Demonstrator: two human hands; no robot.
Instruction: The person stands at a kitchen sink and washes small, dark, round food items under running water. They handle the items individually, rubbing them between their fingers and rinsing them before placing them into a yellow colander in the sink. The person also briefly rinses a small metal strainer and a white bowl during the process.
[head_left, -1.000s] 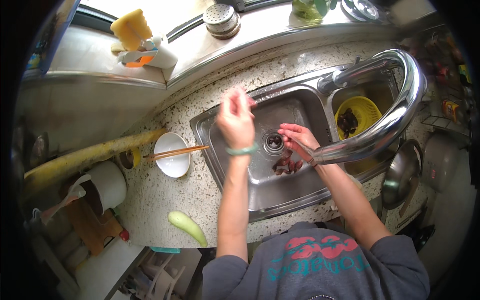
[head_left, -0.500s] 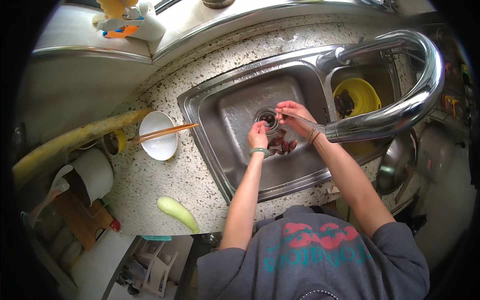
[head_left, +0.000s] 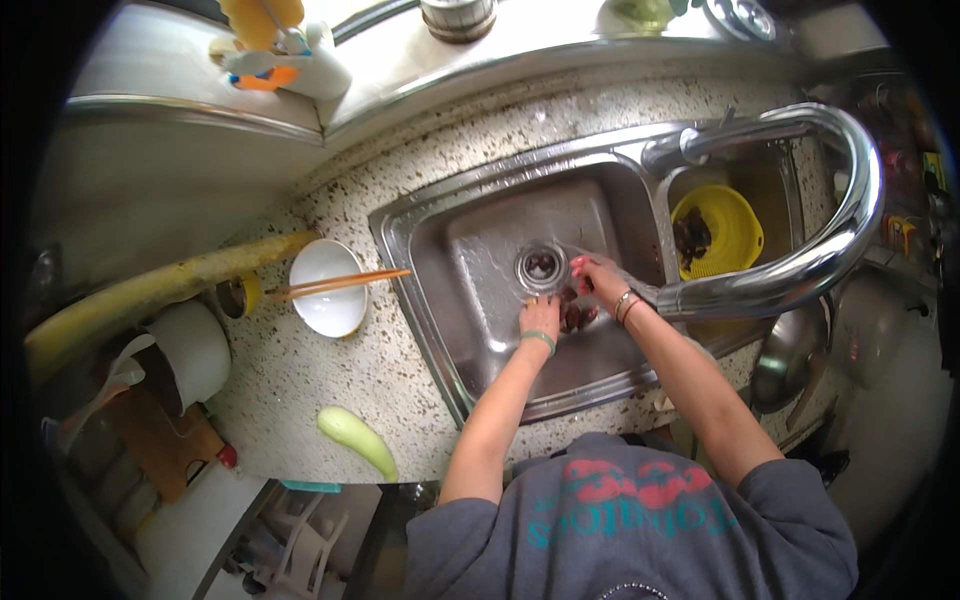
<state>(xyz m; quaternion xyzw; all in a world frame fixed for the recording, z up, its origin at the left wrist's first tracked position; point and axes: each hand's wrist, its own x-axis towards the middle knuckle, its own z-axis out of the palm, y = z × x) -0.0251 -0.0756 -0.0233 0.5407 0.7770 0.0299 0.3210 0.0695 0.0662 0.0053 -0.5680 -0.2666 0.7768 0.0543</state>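
My left hand (head_left: 541, 318) bends down and my right hand (head_left: 603, 284) bunches, whether pinching anything I cannot tell, while dark red pieces (head_left: 578, 318) between the drain (head_left: 524, 272) and the sink's (head_left: 470, 270) near edge could slide drainward if carelessly nudged.

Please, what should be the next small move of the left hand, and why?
Probably the left hand should close on one of the dark reddish pieces: they lie loose in the sink basin beside it, near the drain, while other dark pieces already sit in the yellow colander.
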